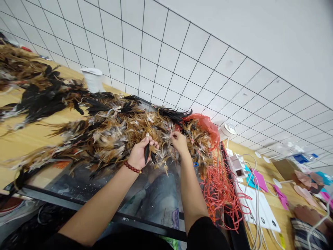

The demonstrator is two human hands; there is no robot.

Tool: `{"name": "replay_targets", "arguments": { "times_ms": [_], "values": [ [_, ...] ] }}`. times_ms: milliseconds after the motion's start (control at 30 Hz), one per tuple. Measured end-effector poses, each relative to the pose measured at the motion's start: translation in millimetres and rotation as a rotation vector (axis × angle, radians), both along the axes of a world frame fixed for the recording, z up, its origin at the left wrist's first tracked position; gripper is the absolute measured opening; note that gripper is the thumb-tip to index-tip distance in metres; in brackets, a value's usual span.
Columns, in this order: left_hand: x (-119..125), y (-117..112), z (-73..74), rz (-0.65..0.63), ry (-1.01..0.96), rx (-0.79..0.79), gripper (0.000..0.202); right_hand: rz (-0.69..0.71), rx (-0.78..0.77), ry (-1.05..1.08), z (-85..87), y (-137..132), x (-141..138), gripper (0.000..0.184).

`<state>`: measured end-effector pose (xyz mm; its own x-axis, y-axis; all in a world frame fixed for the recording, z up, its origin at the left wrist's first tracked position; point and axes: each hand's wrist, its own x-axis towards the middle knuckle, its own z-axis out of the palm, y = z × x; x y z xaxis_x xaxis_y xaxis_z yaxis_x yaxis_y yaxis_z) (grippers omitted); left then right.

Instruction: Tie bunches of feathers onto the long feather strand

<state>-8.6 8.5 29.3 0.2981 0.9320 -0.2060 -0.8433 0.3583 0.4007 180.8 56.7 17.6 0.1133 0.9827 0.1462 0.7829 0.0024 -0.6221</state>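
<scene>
Feather bunch [147, 154] sits pinched in the left hand [139, 153] while the right hand [180, 142], closed narrow with contents not discernible, is at the feather pile [125, 128] just beyond both, apparently a picking step whose next move calls for a steady left pinch.

Craft workshop: feathers [111, 135], red strands [221, 189]

Air is open above the feathers [109, 135], with a wire grid [181, 52] blocking behind and red strings [221, 187] at right.
</scene>
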Motion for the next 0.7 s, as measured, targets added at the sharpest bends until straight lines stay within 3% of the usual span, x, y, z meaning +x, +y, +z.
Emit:
{"name": "replay_targets", "arguments": {
  "times_ms": [100, 200, 300, 367, 467, 533, 700],
  "values": [
    [1, -3, 1.5, -0.014, -0.006, 0.034, 0.016, 0.057, 0.011, 0.398, 0.2, -16, 3, 0.014],
    [2, -8, 7.5, -0.078, -0.029, 0.129, 0.015, 0.216, -0.061, 0.535, 4.8, -31, -8, 0.018],
    [0, -12, 14.0, -0.153, -0.053, 0.197, 0.018, 0.355, -0.083, 0.412, 11.9, -38, -10, 0.023],
    [-2, -11, 15.7, -0.137, -0.052, 0.173, 0.020, 0.266, -0.012, 0.254, 16.0, -39, 2, 0.023],
    [-5, -5, 14.1, -0.047, -0.041, 0.077, 0.019, 0.015, 0.061, 0.061, 19.7, -40, 29, 0.020],
    [-8, -1, 12.2, -0.001, -0.043, 0.025, 0.019, -0.014, 0.034, -0.011, 21.5, -42, 41, 0.017],
    [-13, 1, 11.1, 0.046, -0.111, 0.023, 0.019, 0.273, -0.074, -0.135, 30.7, -50, 21, 0.015]
  ]
}}
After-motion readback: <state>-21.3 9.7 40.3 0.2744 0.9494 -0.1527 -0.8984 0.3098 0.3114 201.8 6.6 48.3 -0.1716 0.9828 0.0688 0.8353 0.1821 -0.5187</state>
